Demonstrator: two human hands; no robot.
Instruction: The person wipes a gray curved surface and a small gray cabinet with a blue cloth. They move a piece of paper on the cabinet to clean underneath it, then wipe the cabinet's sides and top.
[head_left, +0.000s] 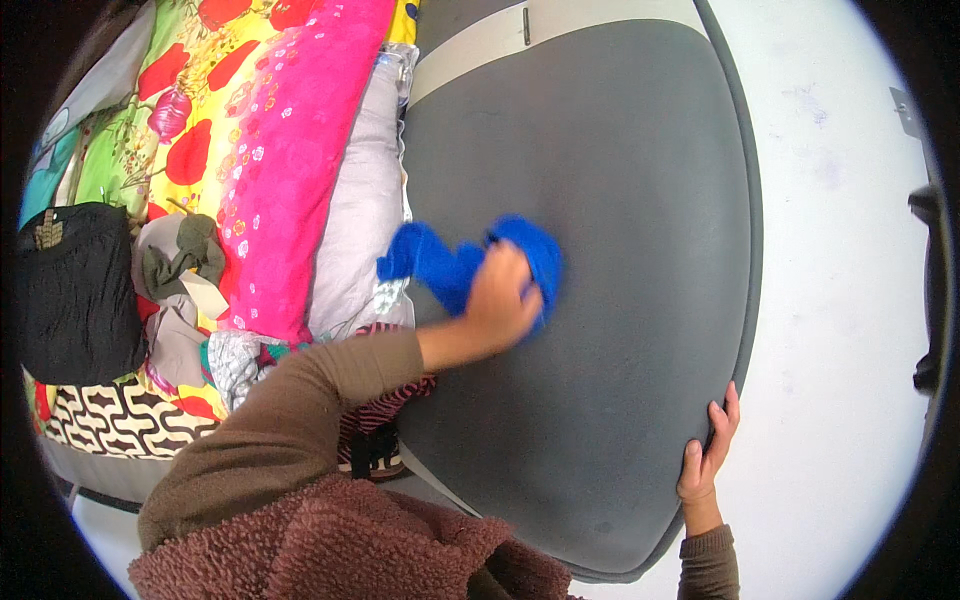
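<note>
My left hand is closed around a bunched blue cloth, pressed to the grey padded panel of what looks like a bed headboard. Part of the cloth bulges past the fingers and a loose end trails to the left. The hand is slightly blurred. At the lower right, my right hand lies against the panel's piped outer edge, fingers stretched along it and thumb apart on the front side.
Left of the panel lie a pale pillow, a bright pink flowered cover, a black garment and several crumpled clothes. A white wall borders the panel's right side. A beige band crosses above the panel.
</note>
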